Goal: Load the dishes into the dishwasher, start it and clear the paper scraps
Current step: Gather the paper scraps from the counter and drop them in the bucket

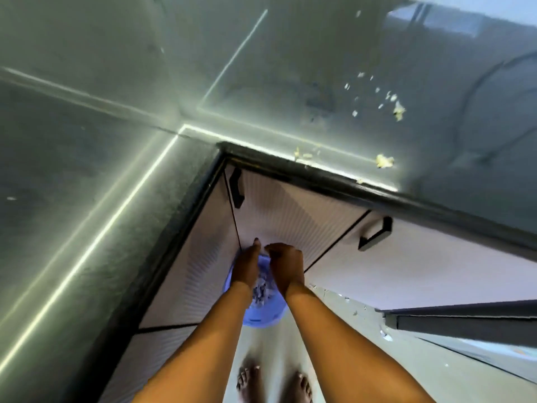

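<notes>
Both my hands hang over a round blue bin [261, 314] that stands on the floor in the cabinet corner. My left hand [247, 266] has its fingers stretched out flat above the bin. Beside it, my right hand [286, 264] has its fingers curled in, and nothing shows in its grip. Crumpled paper bits lie inside the bin. Yellowish paper scraps [385, 160] lie on the grey counter [290, 68] near its front edge, with smaller white bits [377, 91] scattered further back.
Ribbed white cabinet doors with black handles [374, 234] meet in the corner. A dark grey panel [465, 318] juts out low on the right. Small paper bits [386, 335] lie on the floor [363, 359] beside it. My bare feet stand below.
</notes>
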